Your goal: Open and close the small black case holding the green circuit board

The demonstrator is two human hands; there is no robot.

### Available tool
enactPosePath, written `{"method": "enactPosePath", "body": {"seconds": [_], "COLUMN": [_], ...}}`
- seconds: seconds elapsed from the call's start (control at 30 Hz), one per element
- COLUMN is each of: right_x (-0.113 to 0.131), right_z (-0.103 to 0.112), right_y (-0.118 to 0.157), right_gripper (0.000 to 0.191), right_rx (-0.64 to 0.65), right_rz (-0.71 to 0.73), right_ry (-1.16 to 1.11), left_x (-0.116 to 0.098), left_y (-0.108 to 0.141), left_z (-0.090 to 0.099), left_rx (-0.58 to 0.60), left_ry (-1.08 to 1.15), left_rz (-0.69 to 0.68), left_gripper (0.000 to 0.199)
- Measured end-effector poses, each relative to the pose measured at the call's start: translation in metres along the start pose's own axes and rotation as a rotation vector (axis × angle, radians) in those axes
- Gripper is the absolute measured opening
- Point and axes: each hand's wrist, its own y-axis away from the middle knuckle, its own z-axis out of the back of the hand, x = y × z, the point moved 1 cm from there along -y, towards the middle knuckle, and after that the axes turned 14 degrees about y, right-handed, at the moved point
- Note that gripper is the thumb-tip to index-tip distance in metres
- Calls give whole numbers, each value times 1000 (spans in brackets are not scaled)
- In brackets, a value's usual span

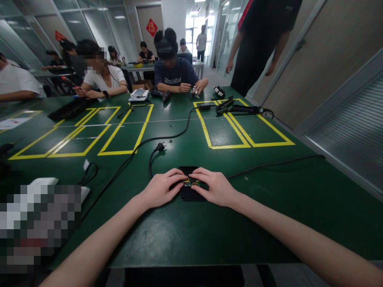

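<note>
Before me on the green table lies an open black plastic casing (193,194), with a small circuit board (188,183) and yellow wires at its middle. From the left, my left hand (161,187) closes thumb and fingers on the board's left side. My right hand (217,186) meets it from the other side, its fingertips pinching at the board's right part and the wires. The fingers partly cover the board and casing. A black cord with a plug (160,146) curves out behind my left hand, and another black cable (275,164) runs off to the right.
A long black cable (143,142) crosses the table on the left. Yellow tape rectangles (230,146) mark the surface. Farther back are a drill (164,96), a white device (139,95) and a black tool (241,109). A co-worker (176,73) sits opposite; a person stands (257,44) at right.
</note>
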Motion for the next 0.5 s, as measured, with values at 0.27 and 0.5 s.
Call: {"method": "enactPosePath", "body": {"seconds": [0.27,0.5], "right_x": [-3,-5], "right_z": [-2,-4], "right_y": [-2,-4], "right_gripper": [24,26], "right_rx": [-39,-47], "right_rz": [-70,-78], "right_ry": [3,-9], "left_x": [1,0], "left_y": [-2,-2], "left_z": [0,-2], "left_rx": [-16,-37], "left_ry": [34,65], "left_rz": [13,33], "left_gripper": [27,27]}}
